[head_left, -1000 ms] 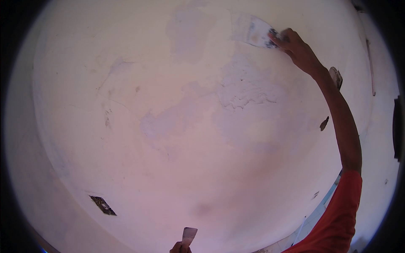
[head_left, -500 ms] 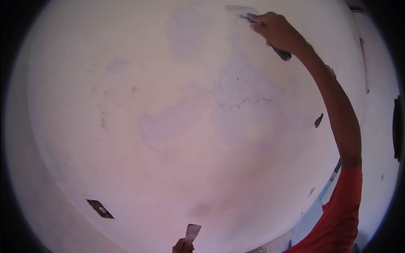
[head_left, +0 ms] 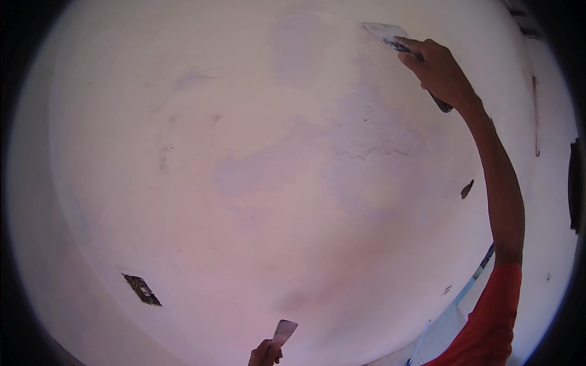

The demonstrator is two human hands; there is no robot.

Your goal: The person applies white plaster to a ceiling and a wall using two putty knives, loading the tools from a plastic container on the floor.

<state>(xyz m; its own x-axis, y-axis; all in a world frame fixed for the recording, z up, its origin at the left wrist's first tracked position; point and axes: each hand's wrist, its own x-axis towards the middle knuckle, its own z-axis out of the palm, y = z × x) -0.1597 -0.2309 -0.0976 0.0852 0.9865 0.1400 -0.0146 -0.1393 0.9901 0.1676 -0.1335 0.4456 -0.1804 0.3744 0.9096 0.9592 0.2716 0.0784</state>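
So the pale wall (head_left: 183, 213) takes up nearly your whole frame, with greyish-purple patches (head_left: 378, 131) around the middle, top centre and right of centre. Your right forearm (head_left: 503, 195) and red sleeve (head_left: 491, 323) run up the right side, so they're blocking a good strip of wall there.

Your right hand (head_left: 442, 73), upper right, is wrapped round the handle of the wide scraper (head_left: 384, 32). The blade sticks out up and left of your fingers, the handle's butt pokes out below your palm, and your hand hides the bit between. Blade looks right up at the wall, but I can't tell if the whole edge touches.

Down at bottom centre, your left hand (head_left: 262, 352) has its fingers closed on the small scraper (head_left: 284, 332), blade up and tilted right, well apart from the other one.

You've also got a dark rectangular opening (head_left: 142, 290) at lower left, a smaller ragged hole (head_left: 467, 189) just left of your forearm, and tiny dark marks (head_left: 447, 290) at lower right, too small to make out.
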